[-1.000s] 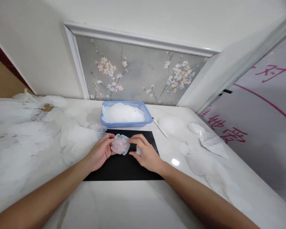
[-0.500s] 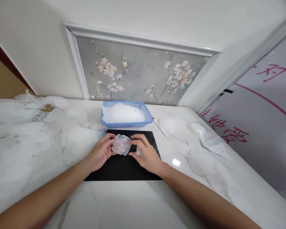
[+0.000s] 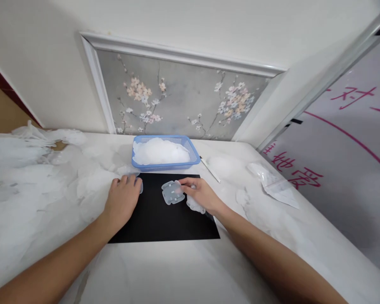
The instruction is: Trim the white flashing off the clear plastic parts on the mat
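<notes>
And here's the clear plastic piece (image 3: 172, 194), frosted and squarish with rounded flaps and little pale spots, its right edge pinched at the fingertips of the right hand (image 3: 193, 190), its broad face turned up over the black mat (image 3: 164, 223). Just beside it, partly hidden beneath that same hand, there's a whitish bunch of plastic (image 3: 195, 205), frilly-edged and overlapping, too bunched to count! Over at the mat's left side, another see-through piece (image 3: 141, 187) peeks out from under the left hand (image 3: 123, 202), mostly covered.
</notes>
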A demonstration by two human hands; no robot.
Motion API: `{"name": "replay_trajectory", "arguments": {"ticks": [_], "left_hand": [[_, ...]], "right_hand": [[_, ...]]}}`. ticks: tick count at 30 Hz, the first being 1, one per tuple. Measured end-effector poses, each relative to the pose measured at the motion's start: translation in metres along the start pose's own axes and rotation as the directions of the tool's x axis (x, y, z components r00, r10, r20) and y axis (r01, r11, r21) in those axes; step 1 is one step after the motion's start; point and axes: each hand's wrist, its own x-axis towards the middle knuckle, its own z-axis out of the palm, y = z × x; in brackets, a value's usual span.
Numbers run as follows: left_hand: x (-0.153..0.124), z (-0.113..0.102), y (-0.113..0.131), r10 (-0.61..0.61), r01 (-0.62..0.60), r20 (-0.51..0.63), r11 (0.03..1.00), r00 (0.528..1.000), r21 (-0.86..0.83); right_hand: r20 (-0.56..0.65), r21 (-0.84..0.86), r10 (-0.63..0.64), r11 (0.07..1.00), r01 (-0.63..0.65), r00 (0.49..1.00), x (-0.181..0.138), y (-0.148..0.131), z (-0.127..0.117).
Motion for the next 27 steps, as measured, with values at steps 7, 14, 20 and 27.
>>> {"name": "replay_trajectory", "arguments": {"ticks": [7, 14, 20, 27], "left_hand": [[-0.002, 0.003, 0.001, 0.069, -0.069, 0.022, 0.998, 0.997, 0.005], [-0.002, 0.004, 0.004, 0.152, -0.149, 0.068, 0.988, 0.986, -0.045], [-0.006, 0.0, 0.006, 0.19, -0.177, 0.081, 0.974, 0.979, -0.139], [-0.004, -0.012, 0.013, 0.138, -0.126, 0.093, 0.984, 0.986, -0.124]], "right_hand": [[0.018, 0.166, 0.175, 0.97, -0.176, 0.984, 0.003, -0.001, -0.006], [0.01, 0.158, 0.169, 0.973, -0.169, 0.986, 0.004, 0.0, -0.005], [-0.001, 0.151, 0.153, 0.977, -0.151, 0.988, 0.005, 0.003, -0.005], [0.008, 0.159, 0.137, 0.978, -0.137, 0.991, 0.005, 0.005, -0.005]]}}
